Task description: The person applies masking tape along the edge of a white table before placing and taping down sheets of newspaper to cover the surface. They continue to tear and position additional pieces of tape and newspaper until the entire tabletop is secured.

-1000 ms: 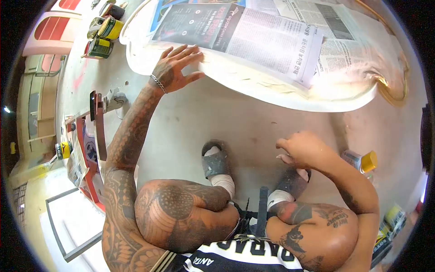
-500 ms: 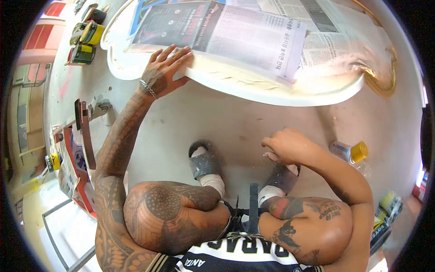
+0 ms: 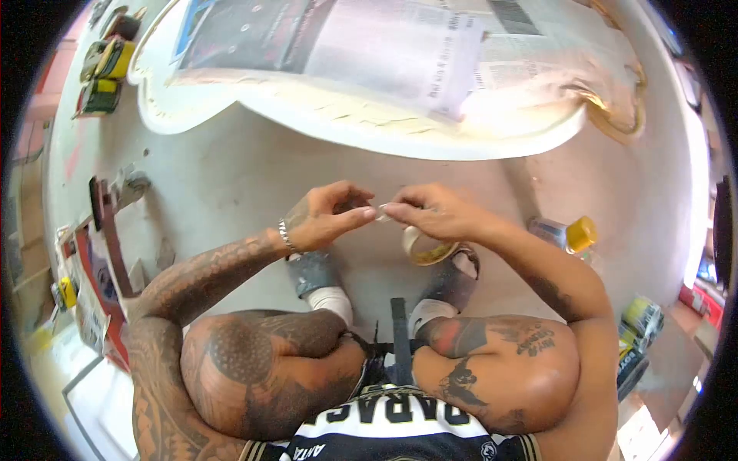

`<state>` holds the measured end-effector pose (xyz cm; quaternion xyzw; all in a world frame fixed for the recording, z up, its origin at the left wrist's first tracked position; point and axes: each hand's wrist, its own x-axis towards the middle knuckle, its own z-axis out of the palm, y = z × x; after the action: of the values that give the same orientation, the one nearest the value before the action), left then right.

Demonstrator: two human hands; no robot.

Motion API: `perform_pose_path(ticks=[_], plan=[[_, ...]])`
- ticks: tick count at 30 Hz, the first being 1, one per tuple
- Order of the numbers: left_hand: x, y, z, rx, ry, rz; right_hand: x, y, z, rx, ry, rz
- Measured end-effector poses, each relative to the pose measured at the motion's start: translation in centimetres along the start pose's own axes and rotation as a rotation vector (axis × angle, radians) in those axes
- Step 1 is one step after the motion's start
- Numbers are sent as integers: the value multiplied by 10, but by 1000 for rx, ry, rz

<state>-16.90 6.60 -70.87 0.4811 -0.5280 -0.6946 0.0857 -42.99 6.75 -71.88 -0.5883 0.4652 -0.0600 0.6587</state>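
Observation:
In the head view my right hand [image 3: 437,213] is closed in a pinch, and a roll of masking tape [image 3: 416,247] hangs just below its fingers. My left hand [image 3: 329,217] meets it from the other side, thumb and fingertips drawn together at a small whitish bit of tape between the two hands. Both hands are over the floor, between my knees and a wavy-edged white panel [image 3: 369,146]. Newspaper sheets [image 3: 384,58] cover most of the panel's surface, and part of its right rim is gold-coloured.
A spray can with a yellow cap [image 3: 582,233] lies right of my right forearm. Paint tins [image 3: 108,69] stand at the upper left. Below them is a red-and-brown frame-like object [image 3: 108,238]. More cans [image 3: 640,326] sit at the lower right.
My left hand has left the newspaper edge and come down to my right hand. My right hand has shifted left and up; the tape roll now shows beneath it. The view has shifted slightly.

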Motion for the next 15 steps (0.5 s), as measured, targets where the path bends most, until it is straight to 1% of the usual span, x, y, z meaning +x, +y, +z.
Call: perform_pose_path(ticks=[1, 2, 4, 7, 10, 11, 14, 15], plan=[[1, 2, 3, -76, -38, 4, 1, 3, 5, 1, 22, -35], [2, 2, 6, -65, -40, 30, 0, 7, 7, 0, 51, -65], [7, -1, 11, -38, -51, 88, -3, 3, 6, -58, 19, -46], [12, -1, 10, -130, -23, 11, 3, 15, 15, -14, 43, -72], [13, 5, 9, -332, -24, -88, 0, 9, 14, -67, 40, -83], [12, 6, 10, -380, -17, -169, -1, 5, 12, -180, 29, -75], [11, -10, 2, -557, -143, -249, -6, -1, 10, -282, 13, -92], [11, -10, -1, -573, -201, -249, -7, -2, 10, -334, 18, -108]])
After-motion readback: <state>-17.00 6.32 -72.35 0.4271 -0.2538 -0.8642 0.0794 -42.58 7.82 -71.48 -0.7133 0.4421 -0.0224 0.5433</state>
